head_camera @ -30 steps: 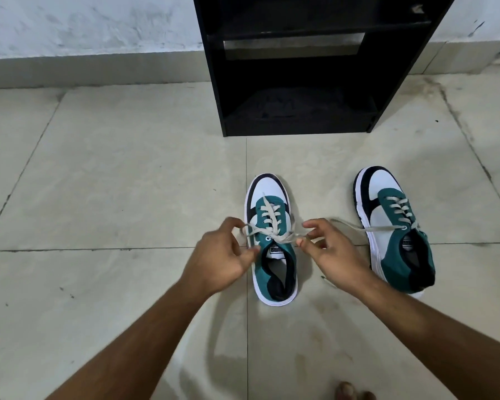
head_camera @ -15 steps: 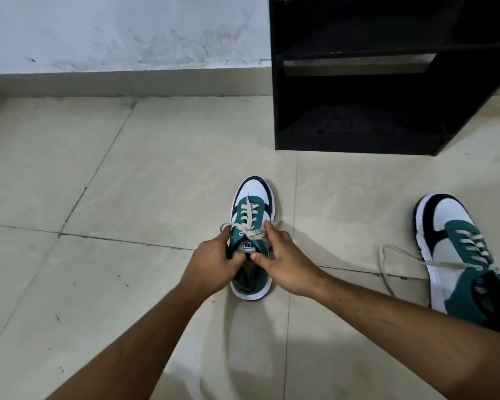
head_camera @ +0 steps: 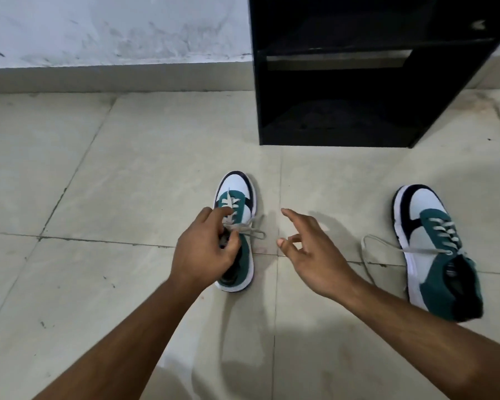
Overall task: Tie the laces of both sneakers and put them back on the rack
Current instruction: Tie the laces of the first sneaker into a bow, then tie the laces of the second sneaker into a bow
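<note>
Pale floor tiles with dark grout lines fill most of the view, meeting a scuffed white wall along the 11 o'clock edge. At 1 o'clock a black rack stands on the floor against the wall, its shelves dark and open toward the viewer. At 3 o'clock lies the right sneaker, teal, white and black, toe pointing toward 12, its grey lace trailing loose over the tile at its 9 o'clock side. Well apart from it, near the centre, sits the left sneaker, toe also toward 12, with a small lace loop sticking out toward 3 o'clock. Both forearms reach in from 6 o'clock. Over that shoe's opening rests the left hand, fingers curled and closed on the laces at the tongue. Just beside that shoe, at its 3 o'clock, hovers the right hand, fingers spread and holding nothing, forefinger stretched toward 11.
</note>
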